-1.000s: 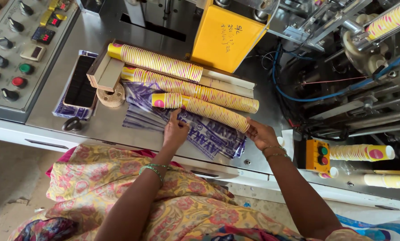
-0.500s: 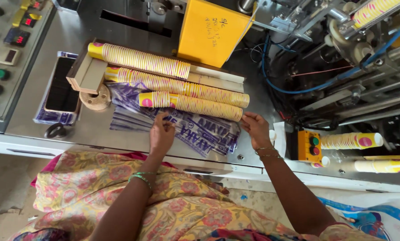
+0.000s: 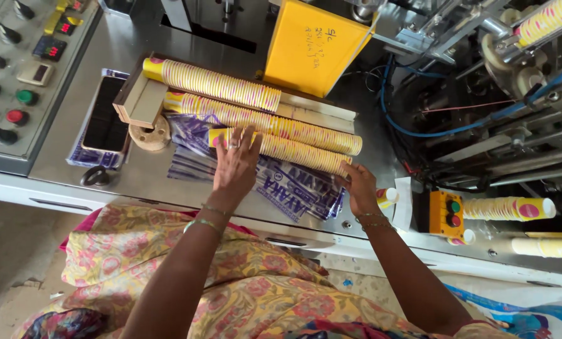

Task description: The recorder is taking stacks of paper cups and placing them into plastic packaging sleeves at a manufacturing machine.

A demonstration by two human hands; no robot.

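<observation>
Three long stacks of nested yellow and pink paper cups lie side by side on a steel machine table. My left hand rests flat, fingers spread, on the left end of the nearest cup stack. My right hand touches the right end of that same stack with fingers apart. The middle stack and the far stack lie behind it. Clear plastic bags with blue print lie under the cups and under both hands.
A grey control panel with knobs and buttons is at the left. A phone in a box and a tape roll sit beside the cups. A yellow hopper, a yellow button box and more cup stacks are at right.
My left hand has moved up from the bags onto the left end of the nearest cup stack. My right hand has stayed at the stack's right end.
</observation>
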